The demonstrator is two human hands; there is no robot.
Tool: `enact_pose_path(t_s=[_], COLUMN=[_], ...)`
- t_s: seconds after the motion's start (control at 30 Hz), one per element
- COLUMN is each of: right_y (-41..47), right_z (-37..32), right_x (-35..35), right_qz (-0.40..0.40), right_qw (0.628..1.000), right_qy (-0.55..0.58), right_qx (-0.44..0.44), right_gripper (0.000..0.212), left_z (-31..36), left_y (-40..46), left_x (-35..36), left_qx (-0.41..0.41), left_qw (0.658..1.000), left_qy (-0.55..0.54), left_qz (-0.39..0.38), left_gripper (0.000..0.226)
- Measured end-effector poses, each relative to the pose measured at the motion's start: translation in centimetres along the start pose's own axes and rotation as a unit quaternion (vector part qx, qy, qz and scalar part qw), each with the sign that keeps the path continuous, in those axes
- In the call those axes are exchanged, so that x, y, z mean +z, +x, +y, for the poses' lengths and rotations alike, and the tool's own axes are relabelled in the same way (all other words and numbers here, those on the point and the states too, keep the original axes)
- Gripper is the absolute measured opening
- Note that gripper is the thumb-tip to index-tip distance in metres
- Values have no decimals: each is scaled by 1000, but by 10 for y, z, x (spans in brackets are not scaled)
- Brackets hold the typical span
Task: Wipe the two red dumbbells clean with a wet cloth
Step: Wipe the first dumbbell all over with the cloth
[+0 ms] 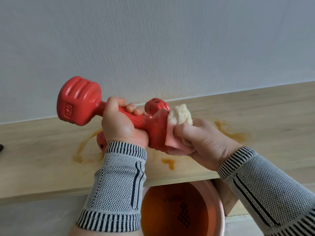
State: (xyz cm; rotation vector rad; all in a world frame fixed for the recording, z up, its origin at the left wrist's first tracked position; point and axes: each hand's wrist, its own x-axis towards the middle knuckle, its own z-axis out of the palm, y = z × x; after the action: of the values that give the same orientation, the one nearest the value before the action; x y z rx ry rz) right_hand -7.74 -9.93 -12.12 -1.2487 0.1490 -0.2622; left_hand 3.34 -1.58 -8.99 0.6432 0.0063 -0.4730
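Note:
My left hand point(121, 123) grips the handle of a red dumbbell point(79, 101) and holds it in the air above the wooden shelf point(255, 113). Its far head points up and to the left. My right hand point(202, 142) holds a pink and cream cloth point(179, 116) bunched against the near head of that dumbbell. A second red dumbbell point(156, 105) lies on the shelf behind my hands, mostly hidden; one end shows above my fingers and the other end by my left wrist.
Orange-brown stains point(168, 163) streak the shelf around my hands. Below the shelf's front edge stands a pink basin point(216, 198) with murky orange water. A white wall rises behind the shelf. A dark object shows at the far left edge.

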Motion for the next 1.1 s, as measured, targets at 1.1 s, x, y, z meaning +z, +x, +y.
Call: enact_pose_path(t_s=[1.1], right_y=[9], right_z=[4], right_x=[-2], right_qz=[19], right_qw=[986], right_qy=[-64], right_qx=[-154], right_gripper=[27], left_z=[-9], left_y=[-9], left_x=[15], left_qx=[38], left_qw=[995], left_qy=[88], left_qz=[-31], left_gripper=[22])
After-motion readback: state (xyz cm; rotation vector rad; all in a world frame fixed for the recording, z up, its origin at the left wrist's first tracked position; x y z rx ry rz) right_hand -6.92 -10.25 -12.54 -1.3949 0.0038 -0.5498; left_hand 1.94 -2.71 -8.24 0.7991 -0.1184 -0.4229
